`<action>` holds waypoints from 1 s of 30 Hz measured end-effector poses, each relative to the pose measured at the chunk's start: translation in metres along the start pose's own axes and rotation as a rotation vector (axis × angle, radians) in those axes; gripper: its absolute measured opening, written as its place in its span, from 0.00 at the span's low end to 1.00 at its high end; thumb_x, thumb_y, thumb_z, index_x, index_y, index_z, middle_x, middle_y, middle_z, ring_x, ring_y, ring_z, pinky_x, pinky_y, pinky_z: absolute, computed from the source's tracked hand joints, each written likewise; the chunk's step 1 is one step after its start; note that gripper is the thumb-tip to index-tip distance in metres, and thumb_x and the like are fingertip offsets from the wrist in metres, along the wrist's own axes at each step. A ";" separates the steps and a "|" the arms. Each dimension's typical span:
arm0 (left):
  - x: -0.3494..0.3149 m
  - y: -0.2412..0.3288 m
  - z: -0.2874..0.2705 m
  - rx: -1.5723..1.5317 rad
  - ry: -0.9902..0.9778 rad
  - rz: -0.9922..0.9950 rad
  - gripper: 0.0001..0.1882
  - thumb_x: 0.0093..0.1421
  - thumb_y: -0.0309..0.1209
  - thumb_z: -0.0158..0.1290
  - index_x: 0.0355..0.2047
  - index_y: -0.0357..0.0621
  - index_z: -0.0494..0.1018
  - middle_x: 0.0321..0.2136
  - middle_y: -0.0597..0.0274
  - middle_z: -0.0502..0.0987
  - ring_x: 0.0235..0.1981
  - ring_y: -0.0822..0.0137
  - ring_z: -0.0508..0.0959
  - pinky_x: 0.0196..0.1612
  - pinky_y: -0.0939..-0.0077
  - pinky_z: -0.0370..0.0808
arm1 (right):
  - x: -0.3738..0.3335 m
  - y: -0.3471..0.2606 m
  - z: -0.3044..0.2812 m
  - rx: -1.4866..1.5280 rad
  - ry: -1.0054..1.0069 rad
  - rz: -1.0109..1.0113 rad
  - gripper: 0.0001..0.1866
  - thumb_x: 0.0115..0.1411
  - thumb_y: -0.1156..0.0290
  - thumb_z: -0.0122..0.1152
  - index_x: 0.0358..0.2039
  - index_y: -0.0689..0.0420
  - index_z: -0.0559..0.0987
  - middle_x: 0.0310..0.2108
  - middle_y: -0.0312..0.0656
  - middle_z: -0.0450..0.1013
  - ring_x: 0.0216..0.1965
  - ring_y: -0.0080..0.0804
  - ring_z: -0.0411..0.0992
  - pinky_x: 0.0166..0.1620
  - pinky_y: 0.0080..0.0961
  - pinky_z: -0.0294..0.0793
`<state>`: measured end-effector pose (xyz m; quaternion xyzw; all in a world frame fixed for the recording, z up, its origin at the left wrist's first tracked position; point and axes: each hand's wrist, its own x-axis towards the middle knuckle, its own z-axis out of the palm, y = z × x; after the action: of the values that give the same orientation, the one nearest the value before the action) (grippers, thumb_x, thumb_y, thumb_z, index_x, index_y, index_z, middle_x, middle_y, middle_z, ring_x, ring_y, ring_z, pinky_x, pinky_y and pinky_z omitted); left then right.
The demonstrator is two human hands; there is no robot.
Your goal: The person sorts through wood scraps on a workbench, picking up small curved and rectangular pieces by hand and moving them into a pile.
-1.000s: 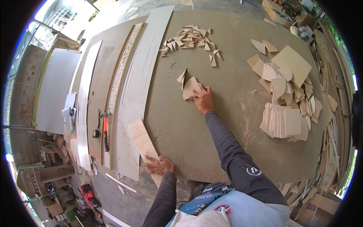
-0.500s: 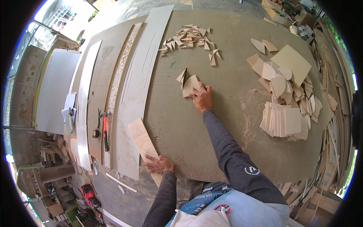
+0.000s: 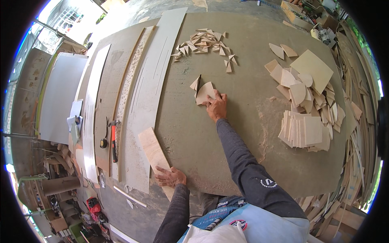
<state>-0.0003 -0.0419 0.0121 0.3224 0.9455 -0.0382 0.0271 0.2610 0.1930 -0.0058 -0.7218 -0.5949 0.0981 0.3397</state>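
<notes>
My right hand (image 3: 216, 106) has its fingers bent onto a fan-shaped piece of thin plywood (image 3: 204, 92), gripping it by its right side on the large board (image 3: 243, 162). At that piece's left edge lies a black pencil-like stick (image 3: 198, 83), beside a small triangular wood offcut (image 3: 193, 84). My left hand (image 3: 171, 176) lies flat on a plywood strip (image 3: 150, 143) near the board's front edge, its fingers spread. The strip slants across the edge of a long grey panel.
Small triangular offcuts (image 3: 204, 41) are heaped at the far side. Square and curved plywood pieces (image 3: 312, 129) are piled on the right. A hammer (image 3: 114, 141) and tape measure (image 3: 103, 143) lie left, near long panels (image 3: 152, 81). Timber strips (image 3: 358, 97) are stacked beyond the right edge.
</notes>
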 end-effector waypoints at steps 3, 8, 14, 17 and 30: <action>0.000 -0.001 0.000 -0.013 -0.002 -0.004 0.47 0.65 0.44 0.50 0.77 0.53 0.37 0.71 0.35 0.44 0.73 0.40 0.46 0.71 0.35 0.41 | -0.001 -0.002 0.001 0.010 0.004 0.014 0.16 0.53 0.63 0.72 0.43 0.50 0.89 0.62 0.47 0.71 0.52 0.44 0.62 0.60 0.33 0.65; 0.001 -0.001 0.001 -0.010 -0.013 -0.014 0.47 0.65 0.44 0.51 0.77 0.54 0.37 0.71 0.36 0.44 0.73 0.41 0.45 0.71 0.35 0.42 | -0.001 -0.002 0.004 -0.002 0.029 0.020 0.17 0.54 0.61 0.72 0.44 0.52 0.89 0.59 0.44 0.71 0.52 0.44 0.61 0.59 0.34 0.66; 0.002 -0.003 0.005 -0.015 -0.004 -0.021 0.48 0.65 0.44 0.52 0.77 0.54 0.37 0.71 0.36 0.44 0.73 0.41 0.45 0.71 0.35 0.43 | -0.002 -0.002 0.005 0.001 0.065 0.007 0.17 0.54 0.63 0.71 0.44 0.52 0.89 0.56 0.41 0.72 0.51 0.43 0.61 0.57 0.33 0.67; 0.003 -0.003 0.009 0.001 0.012 -0.026 0.48 0.65 0.44 0.53 0.77 0.54 0.37 0.71 0.37 0.44 0.73 0.41 0.46 0.71 0.34 0.44 | -0.001 -0.001 0.006 0.014 0.071 0.008 0.16 0.54 0.64 0.71 0.43 0.52 0.89 0.55 0.41 0.72 0.50 0.44 0.61 0.56 0.33 0.68; 0.001 -0.002 0.004 -0.007 0.025 0.001 0.47 0.64 0.44 0.52 0.77 0.52 0.38 0.71 0.35 0.44 0.73 0.42 0.46 0.70 0.36 0.43 | 0.000 -0.007 0.006 -0.033 0.092 0.046 0.15 0.55 0.61 0.70 0.42 0.50 0.89 0.54 0.45 0.71 0.51 0.44 0.62 0.56 0.33 0.67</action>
<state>-0.0025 -0.0435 0.0077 0.3234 0.9456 -0.0306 0.0164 0.2525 0.1954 -0.0058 -0.7445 -0.5637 0.0628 0.3523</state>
